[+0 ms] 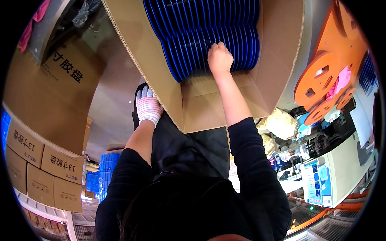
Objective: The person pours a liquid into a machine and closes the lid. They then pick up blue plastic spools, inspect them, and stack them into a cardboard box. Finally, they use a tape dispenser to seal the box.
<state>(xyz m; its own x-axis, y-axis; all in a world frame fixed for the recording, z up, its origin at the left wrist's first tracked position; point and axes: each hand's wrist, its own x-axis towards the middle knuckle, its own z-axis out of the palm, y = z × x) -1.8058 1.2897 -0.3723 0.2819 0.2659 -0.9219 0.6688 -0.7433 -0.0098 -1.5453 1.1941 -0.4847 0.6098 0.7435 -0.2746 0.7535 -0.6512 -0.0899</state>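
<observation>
A large open cardboard box (277,52) stands in front of me, packed with upright rows of blue plastic discs (193,24). My right hand (219,58) is bare and reaches into the box, its fingers curled over the edges of the nearest blue discs. My left hand (148,105) wears a striped white and pink glove and presses against the outer wall of the box at its near left corner.
Stacked brown cartons (44,160) stand at the left, with blue crates (102,172) behind them. Orange reels (329,68) with a pink cloth lie at the right above a cluttered bench (317,160). My dark clothing fills the lower middle.
</observation>
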